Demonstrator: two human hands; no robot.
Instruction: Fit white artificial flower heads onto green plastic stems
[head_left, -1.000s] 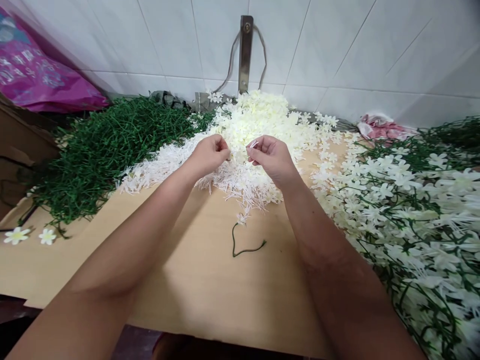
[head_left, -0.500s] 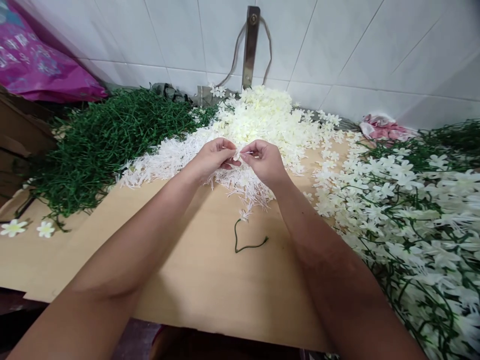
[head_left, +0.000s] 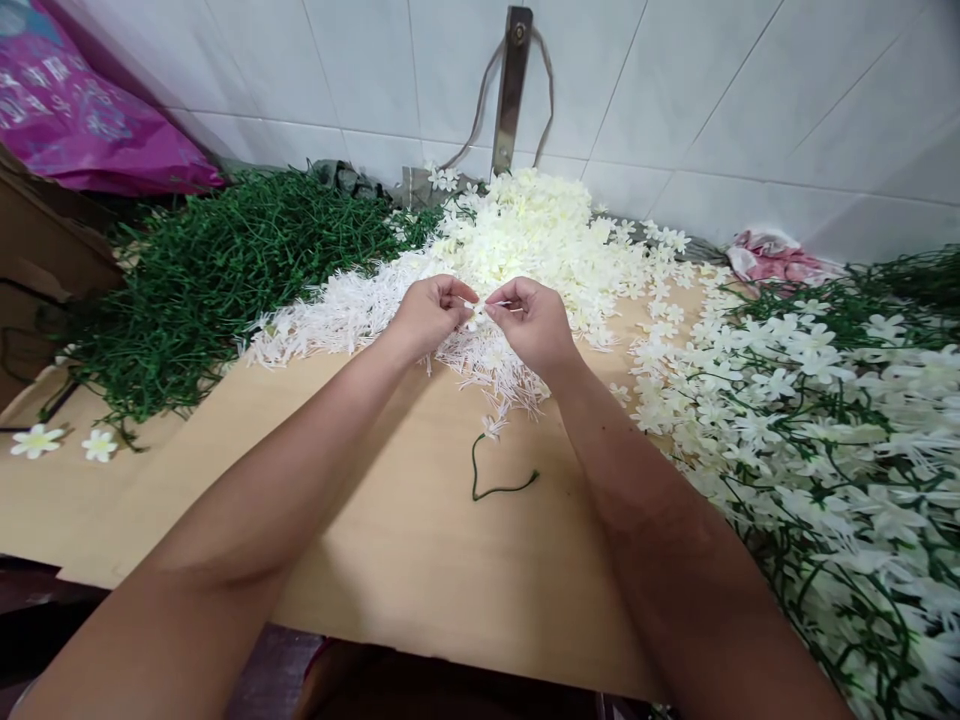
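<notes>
Over the heap of small white pieces, my left hand (head_left: 431, 315) and my right hand (head_left: 534, 322) face each other, fingertips nearly meeting. Both are closed in a pinch. Between them is a small white artificial flower (head_left: 475, 318), partly hidden by the fingers. Thin white stamens (head_left: 499, 378) are piled just below and to the left of my hands. Behind rises a mound of cream-white flower heads (head_left: 532, 225). Nearer to me, a single green stem (head_left: 504, 491) with a white tuft (head_left: 492, 427) at its end lies bent on the cardboard (head_left: 420, 560).
At the left is a big heap of green stems (head_left: 262, 260), with two loose flowers (head_left: 99, 446) in front. Many assembled flowers on stems (head_left: 840, 470) cover the right side. A pink bag (head_left: 97, 120), a cardboard box (head_left: 45, 250) and a red-white cloth (head_left: 776, 258) lie along the edges.
My fingertips have drawn slightly apart around the small white flower. The whole view has shifted a little, with surroundings appearing slightly further right and higher. The stem on the cardboard lies as before.
</notes>
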